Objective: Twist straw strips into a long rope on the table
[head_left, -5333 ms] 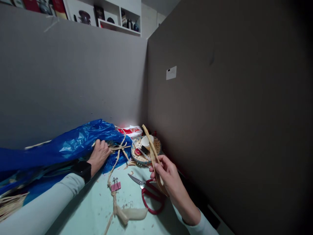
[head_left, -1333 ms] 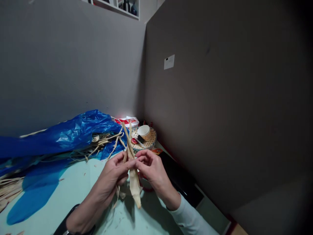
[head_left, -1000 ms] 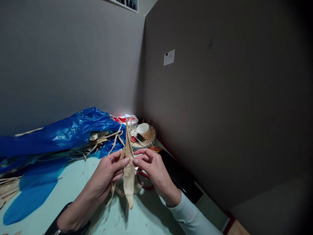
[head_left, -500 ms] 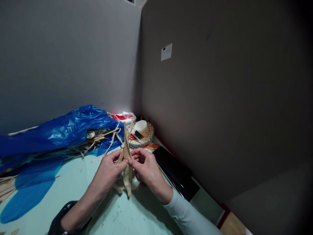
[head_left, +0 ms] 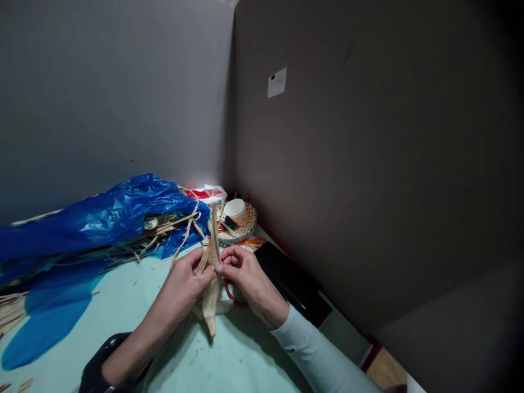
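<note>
Between my two hands stands a strip of dried plant leaf (head_left: pixel 211 295), pale tan and folded, its narrow tip up and its other end hanging low over the table. My left hand (head_left: pixel 190 275) pinches it from the left, thumb in front and fingers behind. From the right, my right hand (head_left: pixel 241 275) grips the same strip, with thumb and forefinger close to the left thumb. Part of a red ring-shaped thing (head_left: pixel 234 297) shows below my right hand; what it belongs to is hidden.
A blue plastic bag (head_left: pixel 123 213) with dried stalks (head_left: pixel 164 226) lies at the left. Behind my hands, a woven tray (head_left: pixel 245 232) holds a paper cup (head_left: pixel 236 213). A red-and-white packet (head_left: pixel 208 194) sits by the wall. At the right lies a glossy black flat object (head_left: pixel 290 284).
The leaf strip has tilted a little, its upper tip shifting right and its lower end left. Both hands keep their pinch in nearly the same place. More of the red ring shows.
</note>
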The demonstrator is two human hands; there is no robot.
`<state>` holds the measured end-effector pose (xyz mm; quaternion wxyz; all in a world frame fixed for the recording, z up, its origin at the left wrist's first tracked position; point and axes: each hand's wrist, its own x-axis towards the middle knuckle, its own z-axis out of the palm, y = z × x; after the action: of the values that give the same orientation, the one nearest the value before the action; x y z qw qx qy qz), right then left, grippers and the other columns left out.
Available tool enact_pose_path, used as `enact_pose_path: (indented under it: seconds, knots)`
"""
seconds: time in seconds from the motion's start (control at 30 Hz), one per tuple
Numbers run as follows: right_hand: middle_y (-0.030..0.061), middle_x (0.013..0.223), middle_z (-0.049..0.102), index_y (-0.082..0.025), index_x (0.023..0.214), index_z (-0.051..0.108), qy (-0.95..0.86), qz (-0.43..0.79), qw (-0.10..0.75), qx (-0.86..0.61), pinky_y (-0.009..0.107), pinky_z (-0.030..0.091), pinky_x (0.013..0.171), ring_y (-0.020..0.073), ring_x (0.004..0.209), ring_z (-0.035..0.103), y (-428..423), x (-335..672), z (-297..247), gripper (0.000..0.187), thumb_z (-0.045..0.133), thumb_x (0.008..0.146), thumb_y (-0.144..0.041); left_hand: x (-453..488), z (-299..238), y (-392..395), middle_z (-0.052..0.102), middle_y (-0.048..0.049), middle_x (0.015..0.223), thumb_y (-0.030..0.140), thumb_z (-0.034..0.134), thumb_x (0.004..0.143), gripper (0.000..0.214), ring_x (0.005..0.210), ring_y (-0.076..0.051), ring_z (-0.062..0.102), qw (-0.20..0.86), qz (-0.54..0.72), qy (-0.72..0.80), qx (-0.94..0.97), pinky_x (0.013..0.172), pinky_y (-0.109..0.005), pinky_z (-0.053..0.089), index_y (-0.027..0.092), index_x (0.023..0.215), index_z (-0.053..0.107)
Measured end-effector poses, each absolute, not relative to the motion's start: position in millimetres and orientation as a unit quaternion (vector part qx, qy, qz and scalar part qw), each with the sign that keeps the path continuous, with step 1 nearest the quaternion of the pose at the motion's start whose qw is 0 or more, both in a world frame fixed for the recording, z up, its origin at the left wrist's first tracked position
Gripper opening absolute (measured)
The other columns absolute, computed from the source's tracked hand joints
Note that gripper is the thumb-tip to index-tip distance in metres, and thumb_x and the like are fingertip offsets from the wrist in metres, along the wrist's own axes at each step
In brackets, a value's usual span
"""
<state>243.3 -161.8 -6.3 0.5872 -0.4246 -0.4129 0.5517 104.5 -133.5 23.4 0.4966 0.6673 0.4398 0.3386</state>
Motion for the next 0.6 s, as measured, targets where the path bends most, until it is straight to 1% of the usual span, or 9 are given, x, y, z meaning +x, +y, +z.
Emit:
enact_pose_path:
  seconds: [0.07,0.17,0.27,0.4,0.5,0.6]
  knots:
    - [-0.0052,0.064,0.054,-0.016,0.079,0.057,-0.397,0.573,0.590,-0.408,0.021,0.034,0.055,0.0091,0.059,0.045,-164,242,-5,0.032,0.081,0.061,-0.029,104,23,-133,0.061,0.0009,0.073,0.040,0.064,0.068,0.025,0.068,-0.018,0.054,0.482,0.344,0.443,0.673,0.059,-0.027,0.044,0.018,0.081,0.061]
    - [-0.0055,0.067,0.054,-0.017,0.082,0.057,-0.402,0.596,0.576,-0.389,0.020,0.032,0.053,0.0085,0.059,0.045,-171,241,4,0.033,0.081,0.062,-0.028,99,20,-130,0.060,0.0020,0.073,0.032,0.063,0.065,0.020,0.070,-0.020,0.055,0.444,0.367,0.464,0.673,0.062,-0.028,0.044,0.020,0.080,0.060]
    - [-0.0048,0.071,0.056,-0.017,0.090,0.058,-0.441,0.607,0.551,-0.366,0.020,0.033,0.055,0.0085,0.062,0.046,-177,243,16,0.033,0.079,0.066,-0.026,92,18,-125,0.061,0.0021,0.074,0.027,0.060,0.062,0.020,0.073,-0.021,0.057,0.421,0.385,0.480,0.667,0.065,-0.029,0.045,0.020,0.081,0.060]
    - [-0.0046,0.069,0.054,-0.017,0.100,0.060,-0.490,0.621,0.505,-0.346,0.022,0.032,0.060,0.0095,0.064,0.044,-179,254,23,0.032,0.075,0.074,-0.028,82,19,-118,0.060,0.0042,0.066,0.026,0.056,0.063,0.019,0.058,-0.016,0.054,0.412,0.396,0.498,0.652,0.055,-0.026,0.042,0.020,0.080,0.061]
    - [-0.0028,0.071,0.052,-0.016,0.093,0.061,-0.538,0.627,0.449,-0.342,0.024,0.032,0.062,0.0107,0.066,0.044,-183,264,27,0.028,0.073,0.079,-0.038,71,21,-111,0.058,0.0057,0.059,0.025,0.057,0.061,0.021,0.048,-0.014,0.048,0.390,0.415,0.529,0.629,0.048,-0.024,0.037,0.019,0.081,0.063]
    - [-0.0015,0.073,0.050,-0.015,0.083,0.060,-0.553,0.629,0.438,-0.327,0.024,0.030,0.062,0.0105,0.066,0.040,-195,278,38,0.027,0.072,0.082,-0.039,52,26,-105,0.052,0.0067,0.050,0.025,0.061,0.061,0.016,0.044,-0.012,0.040,0.358,0.433,0.565,0.604,0.043,-0.022,0.029,0.019,0.076,0.064]
